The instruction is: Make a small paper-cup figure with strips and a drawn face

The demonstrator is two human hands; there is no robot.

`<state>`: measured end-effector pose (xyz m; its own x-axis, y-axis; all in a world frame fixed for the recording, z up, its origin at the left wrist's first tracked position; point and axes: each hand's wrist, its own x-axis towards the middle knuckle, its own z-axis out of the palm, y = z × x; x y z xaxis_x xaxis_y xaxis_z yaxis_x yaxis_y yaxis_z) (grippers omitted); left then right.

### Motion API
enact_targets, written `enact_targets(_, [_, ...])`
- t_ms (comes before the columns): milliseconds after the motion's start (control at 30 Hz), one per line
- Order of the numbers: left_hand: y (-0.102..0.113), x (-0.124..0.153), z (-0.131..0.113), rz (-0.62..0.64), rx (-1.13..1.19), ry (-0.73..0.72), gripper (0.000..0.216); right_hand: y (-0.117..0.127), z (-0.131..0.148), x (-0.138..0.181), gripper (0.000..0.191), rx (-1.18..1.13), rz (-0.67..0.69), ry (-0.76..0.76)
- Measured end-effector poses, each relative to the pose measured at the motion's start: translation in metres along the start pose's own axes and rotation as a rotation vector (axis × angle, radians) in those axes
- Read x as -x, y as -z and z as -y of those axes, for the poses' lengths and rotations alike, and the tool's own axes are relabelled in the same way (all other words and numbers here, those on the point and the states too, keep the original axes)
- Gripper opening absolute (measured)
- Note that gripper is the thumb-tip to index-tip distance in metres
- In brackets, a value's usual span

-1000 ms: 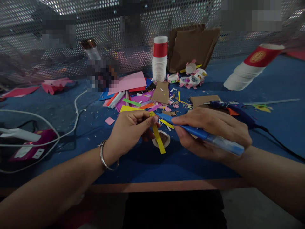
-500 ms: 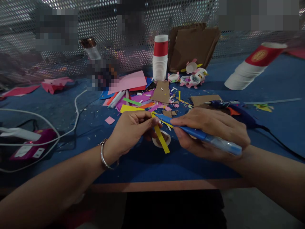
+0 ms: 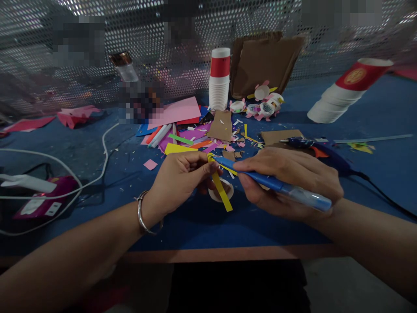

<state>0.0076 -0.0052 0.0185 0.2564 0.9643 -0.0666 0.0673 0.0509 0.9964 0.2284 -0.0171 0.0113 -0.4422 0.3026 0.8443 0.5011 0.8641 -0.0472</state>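
No word or number can be read. The tilted cup stack (image 3: pixel 329 104) at the desk's (image 3: pixel 228 226) far right carries a round gold emblem (image 3: pixel 353 74) on its red band, possibly with characters, too small to make out. The pink device (image 3: pixel 42 202) at left bears two white labels, print blurred. The blue pen (image 3: pixel 276 184) in the right hand (image 3: pixel 289 174) and the yellow paper strip (image 3: pixel 221 191) in the left hand (image 3: pixel 179 178) show no legible marks.

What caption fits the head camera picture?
Left hand pinches a yellow paper strip while right hand holds a blue pen to it.
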Motion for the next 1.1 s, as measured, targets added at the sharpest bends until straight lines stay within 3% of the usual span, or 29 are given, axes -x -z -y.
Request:
enact_targets(567, [0.0034,-0.0030,0.0041,0.038,-0.093,-0.021,0.016,-0.0017,-0.0004,-0.0028,0.018,-0.018,-0.006,0.030])
enact_targets(900, [0.0021,-0.0001,0.0010,0.047,-0.147,-0.068,0.025,-0.0007,0.0006,-0.0016,0.016,0.015,-0.040,0.044])
enact_targets(1100, [0.0068,-0.0073,0.0033,0.011,-0.096,-0.015,0.028,-0.0004,-0.0033,0.0017,0.022,0.067,-0.090,0.033])
